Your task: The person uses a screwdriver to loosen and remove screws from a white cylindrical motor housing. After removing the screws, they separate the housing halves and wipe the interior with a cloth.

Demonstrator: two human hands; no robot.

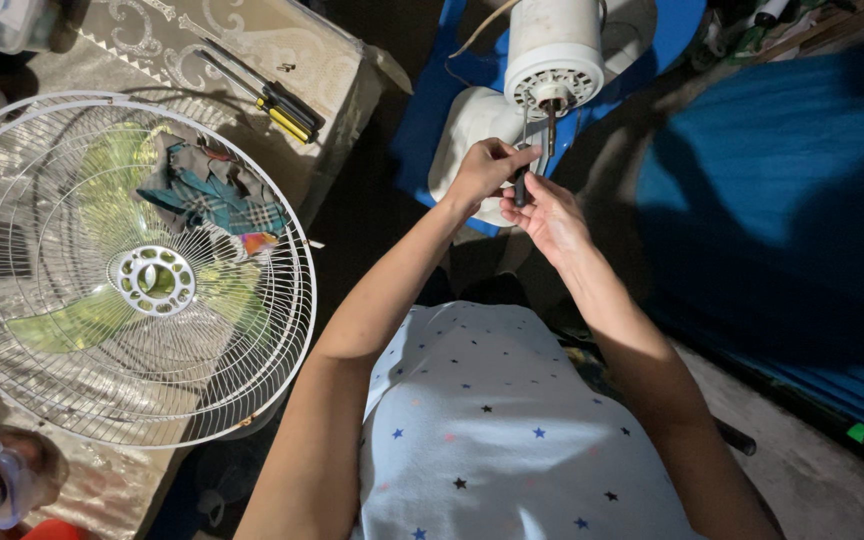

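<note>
Head view looks straight down on a table (342,80) covered with a pale patterned cloth, at the left. A big white wire fan guard (102,270) lies flat on it and takes nearly the whole near part of the table, its rim reaching over the table's right edge. Under the wires one sees green translucent fan blades (62,325), and a crumpled cloth with teal and grey colours (207,190) lies in the far right part of the guard. Two screwdrivers with black and yellow handles (277,100) lie side by side near the far right corner of the table, just beyond the guard. To the right of the table stands a blue plastic chair (432,110), and on it rests a white fan motor housing (552,55) with its rusty shaft (552,115) pointing toward the person. The left hand (482,170) is closed, its fingers curled near the shaft end, but I cannot tell exactly what they pinch. The right hand (547,215) touches the left one, and its fingers wrap the dark handle of a thin tool (521,185), which points up to the housing.
</note>
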